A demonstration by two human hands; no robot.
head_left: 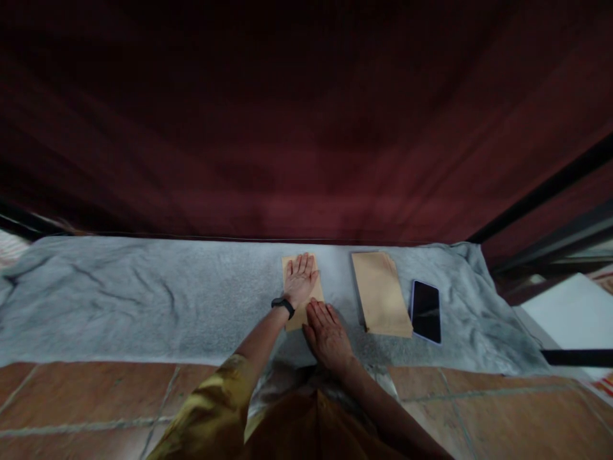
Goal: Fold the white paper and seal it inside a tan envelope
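A tan sheet of paper (pixel 293 322), perhaps an envelope or a paper bag, lies on the grey cloth in front of me. My left hand (pixel 300 280), with a black band on the wrist, rests flat on its upper part, fingers stretched out. Lower down, my right hand (pixel 328 332) lies with extended fingers over the paper's right edge. The hands cover much of the paper, so its exact kind is hard to make out. To the right sits a stack of similar tan papers (pixel 383 294), slightly fanned at its edges.
A phone (pixel 426 312) with a pale purple case lies right of the stack. The grey cloth (pixel 119 300) is wrinkled at both ends. A dark red curtain-like fabric (pixel 297 160) rises behind it. Tiled floor (pixel 86 402) shows in front, and a white panel (pixel 569 316) stands at the far right.
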